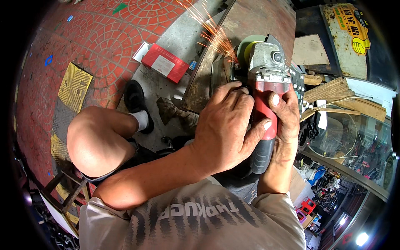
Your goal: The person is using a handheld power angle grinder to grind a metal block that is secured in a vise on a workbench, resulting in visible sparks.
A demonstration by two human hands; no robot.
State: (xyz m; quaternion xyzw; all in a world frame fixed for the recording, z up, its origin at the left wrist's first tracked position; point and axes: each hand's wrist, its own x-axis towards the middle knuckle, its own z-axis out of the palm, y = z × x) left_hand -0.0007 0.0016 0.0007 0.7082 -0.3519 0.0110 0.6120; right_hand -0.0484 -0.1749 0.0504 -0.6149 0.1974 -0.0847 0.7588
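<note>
My right hand is wrapped around the red and black body of an angle grinder, thumb on top. The grinder's metal head points away from me, and its pale green disc throws orange sparks toward the far left. My left hand lies against the grinder's left side, its thumb on the red body. Its fingers curl around a small dark piece at the disc's near edge; the fingers hide most of it, so its kind is unclear. Beneath is a worn, brownish work surface.
A red and white box sits left of the work surface. Wood scraps and a glass-topped case stand at the right. My bent knee is at the left, over red patterned paving and a yellow-black ramp.
</note>
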